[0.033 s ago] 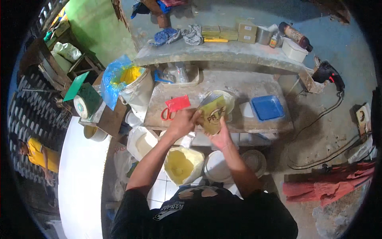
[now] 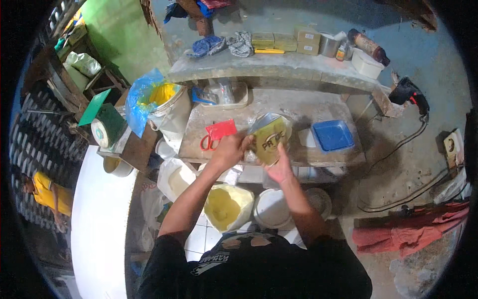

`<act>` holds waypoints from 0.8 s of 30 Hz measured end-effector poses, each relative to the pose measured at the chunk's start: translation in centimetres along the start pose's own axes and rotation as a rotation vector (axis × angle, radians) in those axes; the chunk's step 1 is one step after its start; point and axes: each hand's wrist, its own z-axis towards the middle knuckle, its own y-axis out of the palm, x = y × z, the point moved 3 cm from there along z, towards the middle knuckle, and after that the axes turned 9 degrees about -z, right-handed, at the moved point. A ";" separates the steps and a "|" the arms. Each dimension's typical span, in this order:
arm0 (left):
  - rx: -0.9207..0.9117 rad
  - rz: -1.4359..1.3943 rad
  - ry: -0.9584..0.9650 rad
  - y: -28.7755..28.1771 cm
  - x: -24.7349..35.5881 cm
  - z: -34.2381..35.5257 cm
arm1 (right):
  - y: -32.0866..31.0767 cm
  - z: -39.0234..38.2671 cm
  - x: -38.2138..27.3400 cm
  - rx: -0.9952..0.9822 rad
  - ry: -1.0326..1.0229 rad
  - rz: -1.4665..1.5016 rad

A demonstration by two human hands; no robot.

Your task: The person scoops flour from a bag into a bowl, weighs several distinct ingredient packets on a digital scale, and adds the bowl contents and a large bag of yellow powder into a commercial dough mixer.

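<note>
Okay, mid-frame your right hand (image 2: 281, 168) grasped the yellow packet (image 2: 268, 141) by its lower right; your left hand (image 2: 230, 151) met its left edge, pinch unclear. Steady, light support probably suited it.

– what's hidden near the centre?
– the right hand (image 2: 280, 171) has fingers out of sight behind the yellow-green pouch (image 2: 268, 142).
– four o'clock?
– red cloth (image 2: 401, 233), cut off at its right end.
– scale dial (image 2: 99, 133), nine o'clock?
– markings too small to read.
</note>
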 end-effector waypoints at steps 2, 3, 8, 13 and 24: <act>0.083 -0.022 0.089 0.2 -0.5 0.2 | -0.1 0.1 -4.3 0.099 -0.123 -0.144; 0.090 -0.086 0.080 0.5 -1.1 0.1 | -0.8 0.2 -7.0 0.094 -0.201 -0.204; 0.058 -0.042 -0.202 1.1 -11.9 -6.7 | -3.9 -0.7 -15.8 0.297 -0.452 -0.573; 0.108 0.048 -0.616 2.4 -35.1 -25.8 | -3.4 -0.1 -15.4 0.372 -0.586 -0.764; 0.112 -0.410 -1.184 7.9 -41.8 -47.2 | -3.9 -0.7 -17.9 0.584 -0.663 -1.333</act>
